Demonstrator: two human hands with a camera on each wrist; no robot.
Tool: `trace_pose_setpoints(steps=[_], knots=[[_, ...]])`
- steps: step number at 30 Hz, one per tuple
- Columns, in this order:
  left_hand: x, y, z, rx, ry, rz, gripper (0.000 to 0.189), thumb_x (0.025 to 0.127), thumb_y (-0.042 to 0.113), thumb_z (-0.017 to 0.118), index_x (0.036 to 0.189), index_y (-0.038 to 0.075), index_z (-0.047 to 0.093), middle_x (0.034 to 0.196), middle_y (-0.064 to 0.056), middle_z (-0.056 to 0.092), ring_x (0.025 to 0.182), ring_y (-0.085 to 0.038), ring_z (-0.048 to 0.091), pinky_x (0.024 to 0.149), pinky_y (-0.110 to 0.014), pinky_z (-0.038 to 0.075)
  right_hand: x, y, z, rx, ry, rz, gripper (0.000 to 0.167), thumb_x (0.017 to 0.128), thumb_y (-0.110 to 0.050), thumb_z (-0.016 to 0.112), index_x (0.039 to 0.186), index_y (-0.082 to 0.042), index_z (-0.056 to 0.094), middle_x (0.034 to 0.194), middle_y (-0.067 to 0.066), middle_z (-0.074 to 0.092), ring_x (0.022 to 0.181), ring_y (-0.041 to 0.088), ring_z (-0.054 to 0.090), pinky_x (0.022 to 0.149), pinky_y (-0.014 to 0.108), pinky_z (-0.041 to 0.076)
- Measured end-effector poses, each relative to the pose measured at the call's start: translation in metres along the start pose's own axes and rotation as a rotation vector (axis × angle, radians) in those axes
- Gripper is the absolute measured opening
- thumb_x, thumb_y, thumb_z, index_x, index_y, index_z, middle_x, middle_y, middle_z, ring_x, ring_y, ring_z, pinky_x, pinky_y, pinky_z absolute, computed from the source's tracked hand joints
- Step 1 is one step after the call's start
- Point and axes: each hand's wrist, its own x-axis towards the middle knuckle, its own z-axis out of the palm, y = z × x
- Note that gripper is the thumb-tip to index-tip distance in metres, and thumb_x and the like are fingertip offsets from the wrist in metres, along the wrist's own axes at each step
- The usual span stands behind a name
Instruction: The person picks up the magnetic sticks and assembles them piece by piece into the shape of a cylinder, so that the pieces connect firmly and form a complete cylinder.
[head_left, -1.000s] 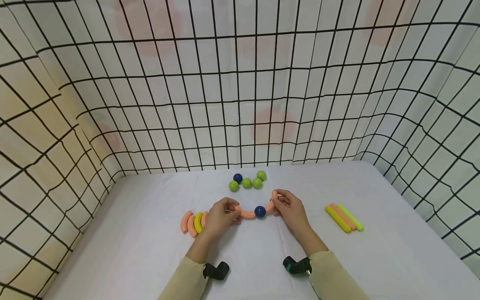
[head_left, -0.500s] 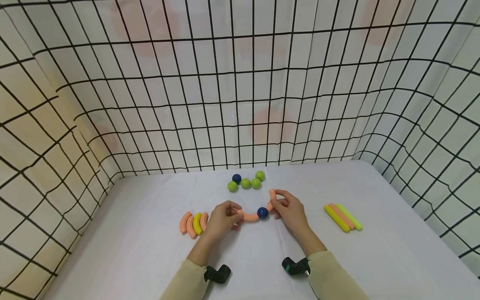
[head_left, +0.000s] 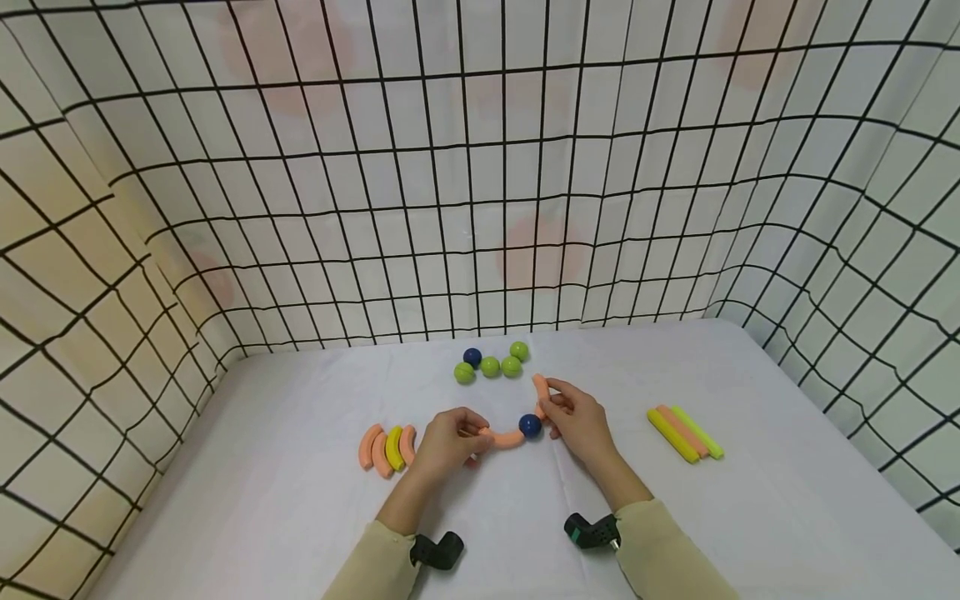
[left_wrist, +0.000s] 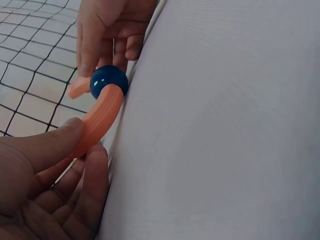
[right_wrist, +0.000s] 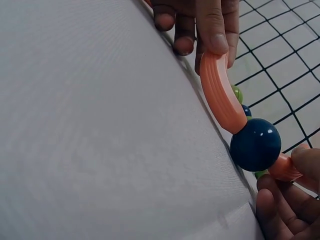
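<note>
In the head view my left hand [head_left: 447,443] pinches the outer end of a curved orange rod [head_left: 507,439] between thumb and fingers. The rod's other end meets a dark blue ball [head_left: 530,426]. On the ball's far side sits a second curved orange rod [head_left: 541,387], which my right hand [head_left: 581,418] pinches; its tip points up and away. Both wrist views show rod, ball and rod joined in one piece: the ball [left_wrist: 107,82] in the left wrist view, the left-hand rod [right_wrist: 220,92] in the right wrist view.
Several green balls [head_left: 490,367] and another blue ball [head_left: 472,357] lie at the back. Curved orange and yellow pieces [head_left: 394,448] lie beside my left hand. Straight rods [head_left: 684,433] lie at right. Black netting [head_left: 480,200] over white cloth encloses the table [head_left: 765,517].
My left hand, its rod and the blue ball have shifted slightly right. The right-hand rod has turned, its upper tip swinging left. The right hand stays almost in place.
</note>
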Motion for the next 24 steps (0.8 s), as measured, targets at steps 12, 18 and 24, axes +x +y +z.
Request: trace_pose_setpoints(steps=[12,18,24], knots=[[-0.001,0.001,0.006,0.113,-0.009,0.013,0.019,0.086,0.020,0.079,0.099,0.009,0.071,0.088,-0.002,0.067,0.063,-0.011,0.056,0.055,-0.023,0.048,0.000,-0.004,0.003,-0.171,-0.035,-0.032,0.056,0.092,-0.026,0.071,0.142,-0.012,0.051,0.104,0.006,0.066,0.083,0.010,0.059,0.073,0.025,0.046],[-0.002,0.002,0.009,0.158,-0.009,0.051,0.017,0.085,0.019,0.080,0.096,0.009,0.071,0.087,-0.002,0.068,0.069,-0.010,0.059,0.059,-0.022,0.049,-0.004,-0.009,0.002,-0.239,-0.085,-0.022,0.063,0.091,-0.035,0.072,0.145,-0.016,0.046,0.097,0.002,0.064,0.080,0.011,0.059,0.071,0.027,0.045],[-0.003,0.003,0.010,0.188,-0.024,0.078,0.016,0.085,0.019,0.080,0.094,0.010,0.071,0.086,-0.001,0.068,0.071,-0.010,0.058,0.061,-0.022,0.049,-0.008,-0.013,0.002,-0.282,-0.105,-0.032,0.064,0.090,-0.036,0.073,0.144,-0.018,0.045,0.094,0.000,0.064,0.082,0.012,0.059,0.073,0.029,0.045]])
